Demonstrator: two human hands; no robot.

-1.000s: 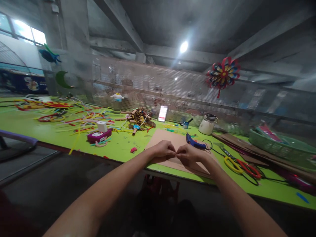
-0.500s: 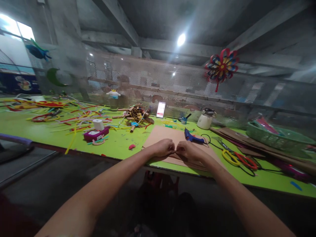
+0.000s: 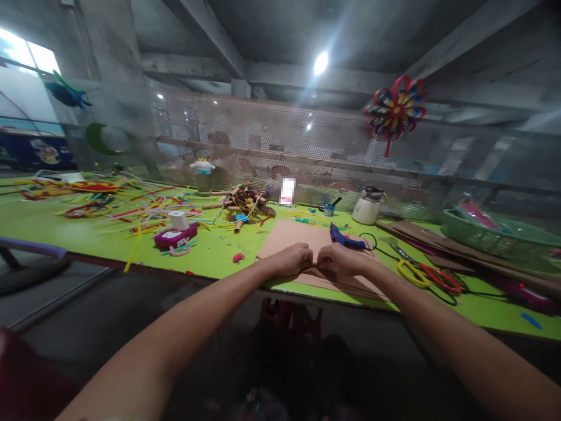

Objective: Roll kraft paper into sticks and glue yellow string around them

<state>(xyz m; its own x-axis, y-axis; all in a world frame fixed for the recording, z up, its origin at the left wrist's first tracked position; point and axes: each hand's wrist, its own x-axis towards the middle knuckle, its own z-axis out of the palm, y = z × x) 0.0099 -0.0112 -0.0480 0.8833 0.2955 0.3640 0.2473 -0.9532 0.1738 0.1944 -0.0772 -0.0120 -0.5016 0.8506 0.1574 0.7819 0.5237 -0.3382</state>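
My left hand [image 3: 295, 258] and my right hand [image 3: 340, 259] are side by side over brown cardboard [image 3: 294, 233] at the table's front edge. Both have curled fingers, pinching a thin brown cardboard edge [image 3: 315, 266] that shows in the small gap between them. Whether that edge is a separate strip or part of the sheet, I cannot tell. The fingertips are largely hidden. Just beyond my right hand, a blue glue gun [image 3: 345, 238] lies on the cardboard. To the right are scissors with yellow and orange handles [image 3: 414, 272].
A magenta box [image 3: 175, 236] carrying a white charger [image 3: 179, 220] sits left, near scattered colourful strips. Behind are a heap of brown rolls and twigs [image 3: 245, 202] and a cream jug [image 3: 366, 208]. Stacked cardboard and a green basket [image 3: 504, 237] occupy the right.
My hands have drawn slightly apart, and the thin cardboard edge shows more clearly between them. The whole view has shifted a little. Other things lie as before.
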